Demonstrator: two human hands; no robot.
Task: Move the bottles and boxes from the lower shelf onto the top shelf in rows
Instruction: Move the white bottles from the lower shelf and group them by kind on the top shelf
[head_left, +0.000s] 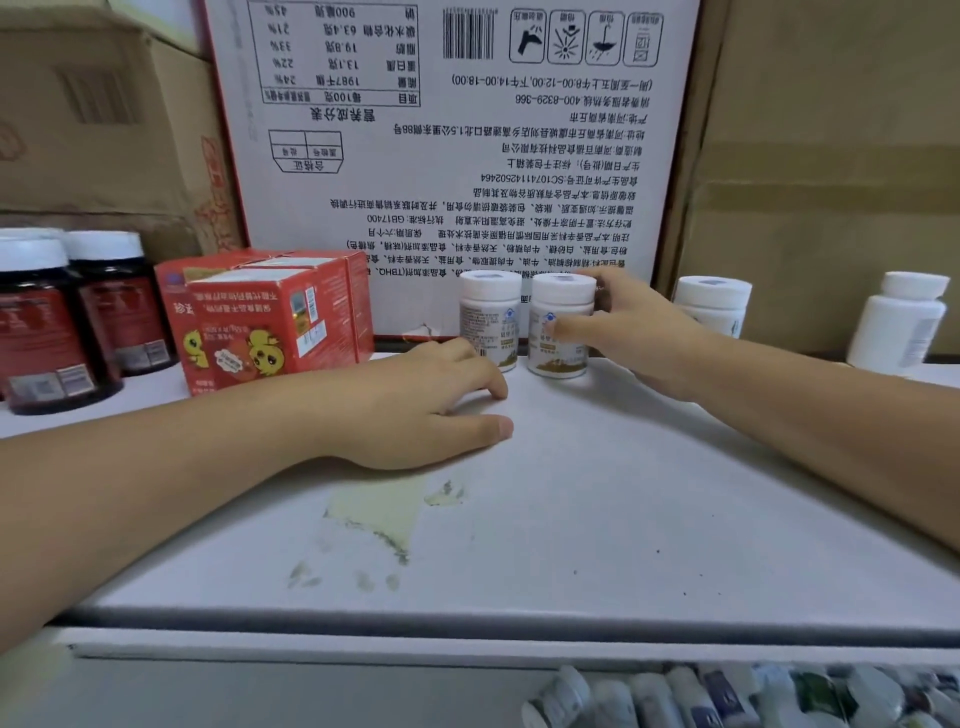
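- First white pill bottle (488, 317): upright, white cap, printed label. Middle of the frame, on the top shelf (597, 493), just in front of the printed carton.
- Second white pill bottle (563, 296): same kind, upright, just right of the first with a narrow gap between them.
- Right hand (639, 332): enters from lower right and grips the second white pill bottle, thumb across the front of the label, fingers curled round its far side.
- Left hand (426, 405): enters from lower left and rests palm down on the shelf, fingers loosely spread, holding nothing. Fingertips reach the foot of the first bottle; contact cannot be told.
- Red boxes (265, 317): a close-set group with a cartoon print, left of centre, touching one another.
- Dark bottles (41, 322): two with white caps and red labels, far left edge, one behind the other.
- Plain white bottles (711, 306): two at right of frame, well apart from each other, against the back.
- Printed carton (457, 130): large, white with a red edge, text upside down, filling upper centre.
- Brown cardboard boxes (831, 156): upper left and upper right, flanking the carton.
- Stain (384, 514): yellowish patch on the shelf surface, below the left hand.
- Lower-shelf bottles (727, 696): many small ones crowded at bottom right, blurred.
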